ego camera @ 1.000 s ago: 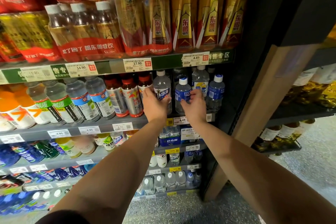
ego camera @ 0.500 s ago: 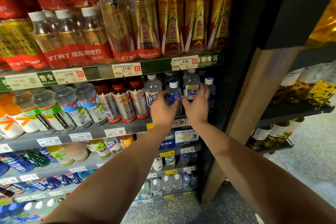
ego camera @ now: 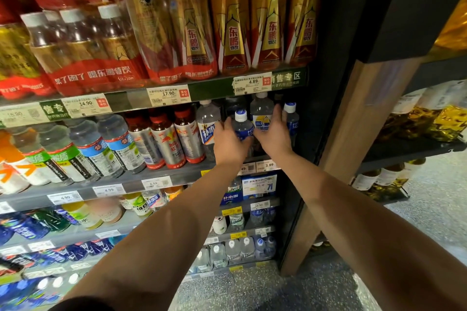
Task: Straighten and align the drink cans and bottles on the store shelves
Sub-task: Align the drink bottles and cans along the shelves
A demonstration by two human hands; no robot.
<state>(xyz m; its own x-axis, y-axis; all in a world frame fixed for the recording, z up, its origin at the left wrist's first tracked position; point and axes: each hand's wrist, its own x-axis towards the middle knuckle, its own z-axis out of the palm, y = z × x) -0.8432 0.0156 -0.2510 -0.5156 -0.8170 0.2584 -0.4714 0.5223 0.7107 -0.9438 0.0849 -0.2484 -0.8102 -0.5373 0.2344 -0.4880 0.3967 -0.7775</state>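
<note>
- Blue-capped bottle (ego camera: 242,126) stands at the front of the second shelf (ego camera: 177,174), near its right end, between a taller white-capped bottle (ego camera: 207,124) on its left and a clear bottle (ego camera: 261,115) behind on its right.
- Left hand (ego camera: 231,142) wraps its fingers round the blue-capped bottle's lower body, gripping it.
- Right hand (ego camera: 274,135) lies against the clear bottle with fingers reaching up between it and a second blue-capped bottle (ego camera: 291,118); whether it grips or only presses I cannot tell.
- Step in hand, as I judge it: squaring up this right-end cluster, label forward and in line with the row.
- Next move probably calls for a small twist and a slide toward the shelf lip, both hands steadying neighbours so none tips.
- Room is tight: the upper shelf edge with its price tags (ego camera: 252,82) sits just above the caps, and the dark side panel (ego camera: 328,83) closes the right.
- Red-capped cans (ego camera: 166,139) stand close on the left, leaving little sideways play.
- Open space lies only toward the person, off the shelf front.
</note>
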